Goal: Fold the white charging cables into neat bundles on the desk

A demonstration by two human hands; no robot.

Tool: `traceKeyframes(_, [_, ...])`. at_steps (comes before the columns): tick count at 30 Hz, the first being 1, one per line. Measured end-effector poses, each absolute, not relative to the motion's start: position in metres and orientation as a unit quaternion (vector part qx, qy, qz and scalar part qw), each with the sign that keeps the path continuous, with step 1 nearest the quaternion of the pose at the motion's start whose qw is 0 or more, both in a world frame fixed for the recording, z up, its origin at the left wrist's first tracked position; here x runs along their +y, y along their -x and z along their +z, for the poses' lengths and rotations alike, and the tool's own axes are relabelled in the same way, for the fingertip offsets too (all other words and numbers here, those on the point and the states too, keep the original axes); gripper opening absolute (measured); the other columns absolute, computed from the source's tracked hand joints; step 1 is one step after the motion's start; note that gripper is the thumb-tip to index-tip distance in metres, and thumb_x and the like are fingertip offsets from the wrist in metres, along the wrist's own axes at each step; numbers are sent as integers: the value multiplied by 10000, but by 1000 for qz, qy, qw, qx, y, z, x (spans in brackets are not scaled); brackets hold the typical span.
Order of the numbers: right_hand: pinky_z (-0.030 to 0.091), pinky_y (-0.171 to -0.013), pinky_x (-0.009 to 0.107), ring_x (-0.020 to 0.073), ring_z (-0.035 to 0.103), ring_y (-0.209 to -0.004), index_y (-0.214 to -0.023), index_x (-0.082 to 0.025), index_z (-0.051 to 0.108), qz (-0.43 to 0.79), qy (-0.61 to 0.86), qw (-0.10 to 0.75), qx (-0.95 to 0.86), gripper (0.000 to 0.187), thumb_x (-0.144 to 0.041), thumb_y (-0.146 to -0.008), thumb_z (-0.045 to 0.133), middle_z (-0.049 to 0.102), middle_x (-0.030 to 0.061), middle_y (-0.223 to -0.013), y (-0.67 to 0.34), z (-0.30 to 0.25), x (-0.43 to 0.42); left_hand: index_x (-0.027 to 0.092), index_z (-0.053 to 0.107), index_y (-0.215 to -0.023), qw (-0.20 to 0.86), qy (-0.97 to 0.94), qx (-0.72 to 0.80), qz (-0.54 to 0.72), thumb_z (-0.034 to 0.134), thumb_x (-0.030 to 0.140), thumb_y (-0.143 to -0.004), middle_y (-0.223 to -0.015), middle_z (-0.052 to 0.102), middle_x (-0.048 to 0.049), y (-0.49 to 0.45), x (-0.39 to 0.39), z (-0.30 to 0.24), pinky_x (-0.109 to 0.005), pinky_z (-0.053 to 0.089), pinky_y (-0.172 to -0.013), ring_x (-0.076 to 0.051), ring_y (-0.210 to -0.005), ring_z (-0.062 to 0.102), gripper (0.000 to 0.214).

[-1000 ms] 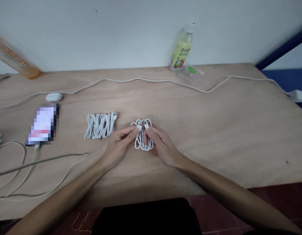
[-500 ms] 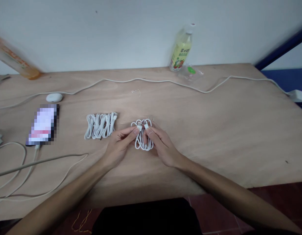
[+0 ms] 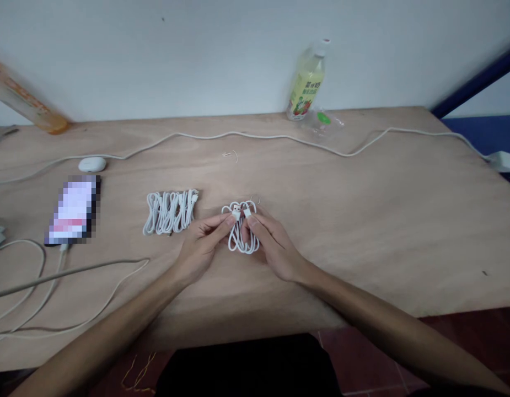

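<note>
A white USB cable (image 3: 243,242), folded into several loops, is held between my two hands above the table. My left hand (image 3: 203,242) is closed on it, thumb and fingers pinching the USB plug end. My right hand (image 3: 275,242) pinches the cable's other connector, right beside the first plug, with a finger behind the loops. Left of my left hand lies a row of coiled white cables (image 3: 170,212), packed side by side.
A phone (image 3: 73,212) on a charging lead and a white earbud case (image 3: 92,164) lie at left. Behind, a long white cord (image 3: 234,133) crosses the wooden table (image 3: 362,220). A drink bottle (image 3: 306,82) stands by the wall, near clear plastic packaging (image 3: 323,121). Thin wire bits (image 3: 230,155) lie mid-table.
Almost nothing differs. The USB plug in my left hand has turned slightly, so its metal end shows more plainly.
</note>
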State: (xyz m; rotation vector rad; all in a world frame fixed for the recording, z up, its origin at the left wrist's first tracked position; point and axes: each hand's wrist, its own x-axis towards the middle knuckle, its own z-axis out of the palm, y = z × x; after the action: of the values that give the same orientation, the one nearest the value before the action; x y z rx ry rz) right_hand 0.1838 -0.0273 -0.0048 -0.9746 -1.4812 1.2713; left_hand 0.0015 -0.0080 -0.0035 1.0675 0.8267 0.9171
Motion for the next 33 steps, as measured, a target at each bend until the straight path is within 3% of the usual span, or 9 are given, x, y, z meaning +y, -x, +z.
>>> traceKeyframes(33, [486, -863, 368, 194, 544, -840, -765, -238, 604, 518, 395, 468, -597, 576, -641, -1149, 455, 570, 25, -925, -183, -3, -27, 191, 865, -823, 688, -476, 371, 402, 805, 594, -983, -789, 712, -37, -2, -8, -3, -282, 476, -732, -157, -752, 574, 437])
